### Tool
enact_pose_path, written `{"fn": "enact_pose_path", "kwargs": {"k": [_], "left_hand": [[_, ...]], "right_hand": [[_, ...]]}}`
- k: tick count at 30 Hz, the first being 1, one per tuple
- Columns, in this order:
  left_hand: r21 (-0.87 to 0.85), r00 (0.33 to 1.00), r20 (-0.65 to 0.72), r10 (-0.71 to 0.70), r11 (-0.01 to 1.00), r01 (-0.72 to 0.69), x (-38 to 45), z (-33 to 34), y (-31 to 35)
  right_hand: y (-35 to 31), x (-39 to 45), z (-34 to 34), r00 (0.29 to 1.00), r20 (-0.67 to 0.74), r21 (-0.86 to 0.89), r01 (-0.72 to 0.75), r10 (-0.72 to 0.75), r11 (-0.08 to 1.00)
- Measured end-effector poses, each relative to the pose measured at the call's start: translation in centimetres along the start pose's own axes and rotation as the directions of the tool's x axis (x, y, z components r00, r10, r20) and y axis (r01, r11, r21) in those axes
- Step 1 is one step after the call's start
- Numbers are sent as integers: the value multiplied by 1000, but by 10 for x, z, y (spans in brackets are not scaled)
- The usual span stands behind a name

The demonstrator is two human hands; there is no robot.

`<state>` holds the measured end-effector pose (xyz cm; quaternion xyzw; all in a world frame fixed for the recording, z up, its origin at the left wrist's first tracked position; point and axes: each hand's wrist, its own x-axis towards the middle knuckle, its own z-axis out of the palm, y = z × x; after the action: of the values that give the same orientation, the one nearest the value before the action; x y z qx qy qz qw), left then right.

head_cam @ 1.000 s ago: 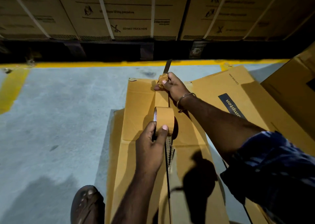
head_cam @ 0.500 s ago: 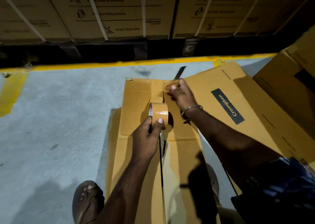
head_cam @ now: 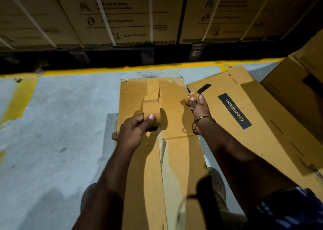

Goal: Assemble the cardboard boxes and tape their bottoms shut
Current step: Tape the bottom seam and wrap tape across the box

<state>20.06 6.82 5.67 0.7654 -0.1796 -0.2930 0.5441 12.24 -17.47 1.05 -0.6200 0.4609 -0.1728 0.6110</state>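
A long brown cardboard box (head_cam: 180, 152) lies on the floor before me, its two flaps meeting along a centre seam. A strip of brown tape (head_cam: 152, 91) covers the seam's far end. My left hand (head_cam: 134, 131) grips the brown tape roll (head_cam: 153, 112) over the seam, thumb on top. My right hand (head_cam: 198, 107) is at the box's right edge, holding a dark-bladed knife (head_cam: 202, 89) whose handle is wrapped in tape; the blade points away to the upper right.
A flat Crompton carton (head_cam: 262, 118) lies to the right, with another carton (head_cam: 297, 83) leaning behind it. Strapped cartons (head_cam: 122, 16) line the far wall behind a yellow floor line (head_cam: 139, 68). My sandalled feet (head_cam: 216, 182) flank the box. Grey concrete floor (head_cam: 57, 124) spreads left.
My right hand moved with the knife from the seam's far end to the box's right edge. The left hand and roll pushed forward along the seam.
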Motion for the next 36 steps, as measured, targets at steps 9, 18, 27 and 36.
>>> {"fn": "enact_pose_path", "kwargs": {"k": [9, 18, 27, 36], "left_hand": [[-24, 976, -173, 130, 990, -137, 46, -7, 37], [130, 979, -202, -32, 990, 59, 55, 7, 8], [82, 980, -183, -77, 992, 93, 64, 18, -20], [7, 997, -47, -65, 998, 66, 81, 14, -77]], "right_hand": [[-80, 53, 20, 977, 15, 10, 215, -215, 977], [-37, 50, 27, 967, 140, -191, 238, -214, 952], [1, 39, 26, 982, 130, -116, 149, -133, 982], [69, 53, 45, 985, 131, -137, 127, -110, 982]]}}
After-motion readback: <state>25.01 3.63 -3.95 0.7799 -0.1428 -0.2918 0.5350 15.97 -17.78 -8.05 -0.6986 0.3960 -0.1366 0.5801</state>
